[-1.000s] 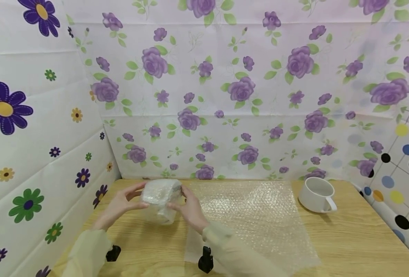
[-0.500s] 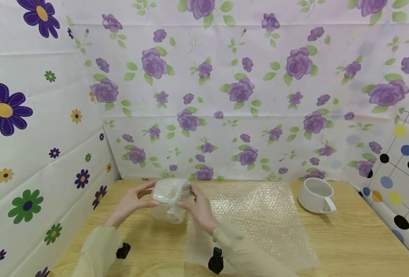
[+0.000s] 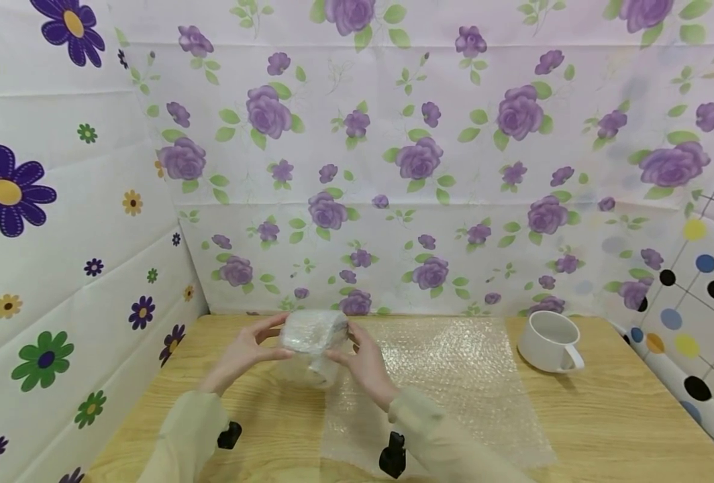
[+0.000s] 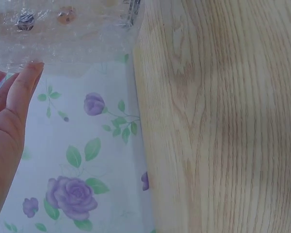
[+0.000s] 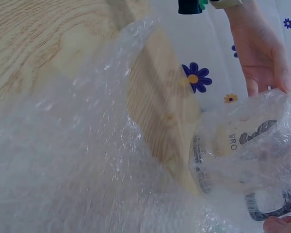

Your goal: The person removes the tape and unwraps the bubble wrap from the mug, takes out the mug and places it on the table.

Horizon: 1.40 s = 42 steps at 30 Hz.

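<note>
A mug wrapped in clear bubble wrap (image 3: 313, 333) is held up between both hands above the left part of the table. Through the film, the right wrist view shows printed figures, some lettering and a dark handle (image 5: 269, 213). My left hand (image 3: 245, 354) grips the bundle's left side, fingers at the upper edge and thumb lower down. On the opposite side, my right hand (image 3: 366, 362) holds it between thumb and fingers. Beside the bundle, a flat bubble wrap sheet (image 3: 435, 389) covers the middle of the wooden table (image 3: 272, 449).
A white mug (image 3: 549, 341) stands upright at the right, its handle toward the front right. Floral cloth (image 3: 381, 134) hangs along the table's back edge, with patterned cloth at both sides. Black wrist devices (image 3: 393, 456) sit below the forearms.
Both hands have carried the wrapped mug steadily rightward, toward the bubble wrap sheet. Their hold looks the same. The white mug and the sheet have stayed in place.
</note>
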Each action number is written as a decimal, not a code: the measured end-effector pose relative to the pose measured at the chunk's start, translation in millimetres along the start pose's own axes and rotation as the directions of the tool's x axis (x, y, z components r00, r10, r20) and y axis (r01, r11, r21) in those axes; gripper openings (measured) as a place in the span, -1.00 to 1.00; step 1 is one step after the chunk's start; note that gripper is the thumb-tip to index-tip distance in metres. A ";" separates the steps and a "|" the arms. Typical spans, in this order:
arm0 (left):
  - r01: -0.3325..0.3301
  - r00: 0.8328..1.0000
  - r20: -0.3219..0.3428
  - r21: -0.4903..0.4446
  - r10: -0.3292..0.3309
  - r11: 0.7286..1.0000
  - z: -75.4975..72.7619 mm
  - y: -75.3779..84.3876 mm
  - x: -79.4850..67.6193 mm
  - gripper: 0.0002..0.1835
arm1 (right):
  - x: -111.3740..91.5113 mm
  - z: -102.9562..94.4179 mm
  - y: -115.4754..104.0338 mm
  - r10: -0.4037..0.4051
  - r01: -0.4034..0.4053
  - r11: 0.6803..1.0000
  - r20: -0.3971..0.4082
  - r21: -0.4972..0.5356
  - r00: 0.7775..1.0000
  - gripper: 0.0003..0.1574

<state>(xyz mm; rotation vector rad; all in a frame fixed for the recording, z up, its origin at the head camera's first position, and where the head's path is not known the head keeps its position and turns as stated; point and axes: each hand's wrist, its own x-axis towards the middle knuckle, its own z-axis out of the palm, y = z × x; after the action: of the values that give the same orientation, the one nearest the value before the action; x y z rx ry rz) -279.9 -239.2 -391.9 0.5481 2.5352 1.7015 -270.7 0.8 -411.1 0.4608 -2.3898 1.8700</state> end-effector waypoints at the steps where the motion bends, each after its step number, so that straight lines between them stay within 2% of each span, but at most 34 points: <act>1: -0.004 1.000 0.002 -0.002 0.004 1.000 1.5 0.7 1.0 -0.22 | 0.0 -1.8 0.7 0.003 -0.003 1.000 0.000 0.000 1.000 -0.01; 15: -0.025 0.999 -0.020 0.038 0.025 0.999 26.4 14.3 10.8 -0.21 | -3.7 -29.6 8.8 -0.037 0.037 0.999 0.006 0.036 0.999 -0.05; 21: -0.044 0.999 -0.009 0.019 0.044 0.999 35.4 15.8 15.5 -0.20 | -6.8 -38.6 13.9 -0.030 0.030 0.999 0.000 0.019 1.000 -0.04; 29: -0.030 1.000 0.002 -0.026 0.030 0.999 48.8 13.1 18.6 -0.19 | -11.3 -49.2 19.5 -0.051 0.051 0.999 -0.029 -0.012 0.998 -0.06; 33: -0.044 0.999 0.027 -0.043 0.046 0.998 56.5 14.1 21.1 -0.20 | -14.5 -55.8 21.2 -0.032 0.031 0.999 -0.048 -0.029 0.998 -0.05; 42: -0.073 0.994 0.078 -0.056 0.078 0.996 72.1 45.4 17.1 -0.21 | -23.6 -70.9 25.3 -0.014 0.012 1.000 -0.085 -0.027 0.996 -0.04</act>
<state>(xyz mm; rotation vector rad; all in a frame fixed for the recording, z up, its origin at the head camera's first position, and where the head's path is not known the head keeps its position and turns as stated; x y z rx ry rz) -267.6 -154.5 -376.8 0.7021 2.4373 1.7280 -264.2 78.6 -422.3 0.3861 -2.3485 1.8114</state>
